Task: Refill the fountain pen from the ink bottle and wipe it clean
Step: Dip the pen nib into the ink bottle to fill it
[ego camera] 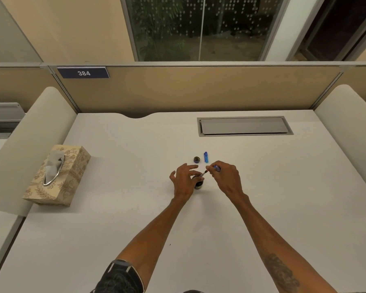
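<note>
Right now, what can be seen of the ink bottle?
The ink bottle is small, dark and looks like glass, standing upright and open on the desk. Its cap lies apart, farther back. The left hand steadies it from the side; the pen in the right hand angles into its mouth.

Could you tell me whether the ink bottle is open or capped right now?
Open: its cap lies apart on the desk, and the fountain pen tip angles into the ink bottle mouth.
</note>
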The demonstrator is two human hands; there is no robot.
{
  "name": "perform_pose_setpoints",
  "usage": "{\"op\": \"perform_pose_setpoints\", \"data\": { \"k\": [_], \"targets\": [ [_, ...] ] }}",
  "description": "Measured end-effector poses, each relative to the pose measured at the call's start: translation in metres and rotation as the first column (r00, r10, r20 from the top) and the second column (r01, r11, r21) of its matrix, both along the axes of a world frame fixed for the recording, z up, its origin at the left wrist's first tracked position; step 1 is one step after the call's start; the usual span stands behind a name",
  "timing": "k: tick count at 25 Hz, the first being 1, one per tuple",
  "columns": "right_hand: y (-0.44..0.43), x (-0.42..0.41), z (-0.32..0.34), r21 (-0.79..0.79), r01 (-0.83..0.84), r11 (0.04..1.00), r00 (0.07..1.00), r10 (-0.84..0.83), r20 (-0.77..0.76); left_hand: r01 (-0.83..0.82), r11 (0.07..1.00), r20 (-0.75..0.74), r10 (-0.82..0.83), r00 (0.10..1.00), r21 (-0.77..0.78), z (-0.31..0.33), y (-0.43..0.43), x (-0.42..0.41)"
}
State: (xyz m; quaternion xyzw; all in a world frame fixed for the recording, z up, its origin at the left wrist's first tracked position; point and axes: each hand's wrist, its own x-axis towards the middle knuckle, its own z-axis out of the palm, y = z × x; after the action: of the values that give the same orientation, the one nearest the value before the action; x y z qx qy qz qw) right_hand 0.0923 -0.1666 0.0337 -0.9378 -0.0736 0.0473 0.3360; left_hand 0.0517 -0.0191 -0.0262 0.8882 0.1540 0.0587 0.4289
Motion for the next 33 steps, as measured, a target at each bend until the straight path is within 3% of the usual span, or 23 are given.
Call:
{"op": "perform_pose_setpoints", "data": {
  "k": [15, 19, 33],
  "targets": [
    [0.013, 0.004, 0.014, -0.34, 0.016, 0.94, 0.997, -0.041, -0.067, 0.004, 0.999, 0.061, -0.002, 0.998, -0.041, -0.001, -0.005, -0.001],
    [0.017, 0.003, 0.015, -0.334, -0.07, 0.94, 0.997, 0.057, -0.048, 0.004, 0.999, 0.065, -0.002, 0.998, -0.042, -0.002, -0.005, -0.001],
    [0.017, 0.008, 0.016, -0.324, -0.189, 0.927, 0.982, 0.169, -0.089, 0.041, 0.999, 0.12, -0.045, 0.992, 0.034, -0.008, -0.002, 0.0]
  ]
}}
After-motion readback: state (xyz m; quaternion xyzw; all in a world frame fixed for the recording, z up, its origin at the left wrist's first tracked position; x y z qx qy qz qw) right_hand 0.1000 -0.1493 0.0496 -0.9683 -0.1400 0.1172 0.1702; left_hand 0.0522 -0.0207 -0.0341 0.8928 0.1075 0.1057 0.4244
